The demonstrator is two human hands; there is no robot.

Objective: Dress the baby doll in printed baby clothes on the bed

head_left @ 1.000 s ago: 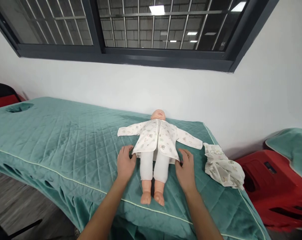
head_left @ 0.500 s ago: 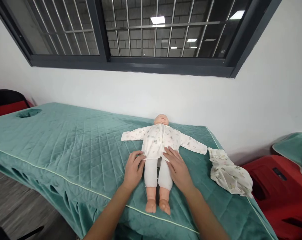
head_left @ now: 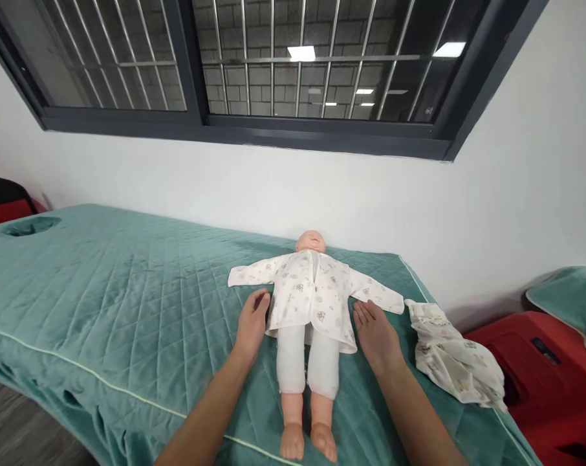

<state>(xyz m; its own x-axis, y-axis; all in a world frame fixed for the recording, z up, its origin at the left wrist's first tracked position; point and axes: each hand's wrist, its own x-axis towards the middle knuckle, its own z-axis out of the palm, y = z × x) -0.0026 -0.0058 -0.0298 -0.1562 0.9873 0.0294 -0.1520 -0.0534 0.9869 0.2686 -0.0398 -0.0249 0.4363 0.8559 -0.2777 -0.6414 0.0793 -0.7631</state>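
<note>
A baby doll (head_left: 310, 241) lies on its back with its arms spread and its bare feet toward me. It wears a white baby jacket (head_left: 305, 291) with small prints, parted at the front hem, and white legs (head_left: 291, 362) show below. Just beside the jacket's left edge rests my left hand (head_left: 254, 321), fingers slightly bent and holding nothing. On the other side, my right hand (head_left: 378, 333) lies by the jacket's edge below the sleeve, fingers stretched out and palm turned inward. Whether either hand touches the cloth, I cannot tell.
A green quilted bed cover (head_left: 142, 310) spreads under the doll, with a hole (head_left: 32, 226) at its far left. Crumpled printed baby clothing (head_left: 458, 356) lies at the right edge. Beside the bed stands a red plastic stool (head_left: 526, 349). A white wall and barred window rise behind.
Both hands have moved off the jacket's lower front to its two sides, the right one going outward. The hem now lies flared wider. The view has shifted slightly.
</note>
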